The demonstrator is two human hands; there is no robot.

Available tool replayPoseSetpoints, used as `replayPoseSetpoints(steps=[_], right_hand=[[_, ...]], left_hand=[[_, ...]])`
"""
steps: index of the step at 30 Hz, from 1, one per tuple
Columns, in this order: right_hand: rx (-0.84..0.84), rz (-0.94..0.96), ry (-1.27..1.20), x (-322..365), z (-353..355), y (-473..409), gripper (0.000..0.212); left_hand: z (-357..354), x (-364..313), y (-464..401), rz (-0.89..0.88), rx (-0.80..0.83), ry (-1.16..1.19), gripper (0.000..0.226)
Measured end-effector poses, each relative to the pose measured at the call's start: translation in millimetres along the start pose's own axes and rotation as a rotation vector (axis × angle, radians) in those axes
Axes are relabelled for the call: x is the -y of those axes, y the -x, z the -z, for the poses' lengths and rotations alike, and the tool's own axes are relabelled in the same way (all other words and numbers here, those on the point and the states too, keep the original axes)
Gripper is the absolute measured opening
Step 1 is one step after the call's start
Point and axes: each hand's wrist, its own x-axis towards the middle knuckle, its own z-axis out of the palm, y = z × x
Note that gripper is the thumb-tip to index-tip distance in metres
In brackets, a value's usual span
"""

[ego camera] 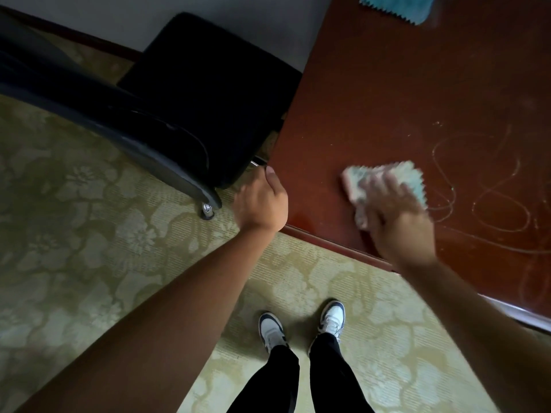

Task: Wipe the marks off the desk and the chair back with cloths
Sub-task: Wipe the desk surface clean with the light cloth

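Note:
The dark red-brown desk (402, 93) fills the upper right. Pale looping scribble marks (489, 186) cover its right part. My right hand (393, 216) presses flat on a pale blue-green and pink cloth (384, 174) near the desk's front edge, just left of the marks; hand and cloth are motion-blurred. My left hand (262, 201) hovers off the desk's left corner, fingers curled, holding nothing. A black chair (190, 93) stands left of the desk, its glossy back (98, 108) towards me. A second teal cloth (399, 7) lies at the desk's far edge.
Green floral carpet (89, 248) covers the floor. The chair's caster (207, 210) sits close to my left hand. My two feet in white and dark shoes (301, 326) stand just before the desk's front edge. A pale wall (238, 13) runs behind the chair.

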Motion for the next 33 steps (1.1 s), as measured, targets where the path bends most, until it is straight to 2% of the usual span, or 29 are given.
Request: replayPoseSetpoints(steps=[3, 7, 9, 13, 15, 18, 21, 24, 25, 27, 29, 33], right_hand=[[-0.016, -0.167, -0.001, -19, 6, -33, 0.036], [0.002, -0.027, -0.063, 17, -6, 7, 0.035], [0.004, 0.015, -0.058, 13, -4, 6, 0.034], [-0.021, -0.201, -0.042, -10, 0, -52, 0.038], [-0.027, -0.23, -0.035, -4, -4, -77, 0.042], [0.066, -0.028, -0.033, 36, -15, -57, 0.057], [0.117, 0.219, -0.111, 73, -20, 11, 0.038], [0.105, 0.337, -0.17, 58, -12, 32, 0.032], [0.082, 0.282, -0.215, 45, -8, 22, 0.031], [-0.001, 0.032, -0.295, 23, 0, -13, 0.033], [-0.069, -0.129, -0.257, 8, 3, -60, 0.037], [-0.02, -0.149, -0.151, 23, -14, -121, 0.041]], left_hand=[[-1, -1, 1, -0.003, -0.004, -0.001, 0.036], [-1, 1, 0, -0.016, -0.019, -0.008, 0.036], [-1, 1, 0, -0.017, -0.027, -0.011, 0.036], [-3, 0, 1, -0.012, -0.041, -0.014, 0.036], [-4, 2, 0, -0.002, -0.052, -0.011, 0.035], [-4, 2, 0, -0.017, -0.039, -0.003, 0.035], [-2, 2, -1, -0.019, -0.037, -0.009, 0.034], [-1, 1, 0, -0.015, -0.036, -0.019, 0.042], [-2, 1, 0, -0.007, -0.032, -0.019, 0.043], [-3, 0, 0, 0.011, -0.024, -0.018, 0.038], [-2, 0, 1, 0.028, -0.023, -0.018, 0.035], [-2, 0, 2, 0.004, -0.044, -0.001, 0.03]])
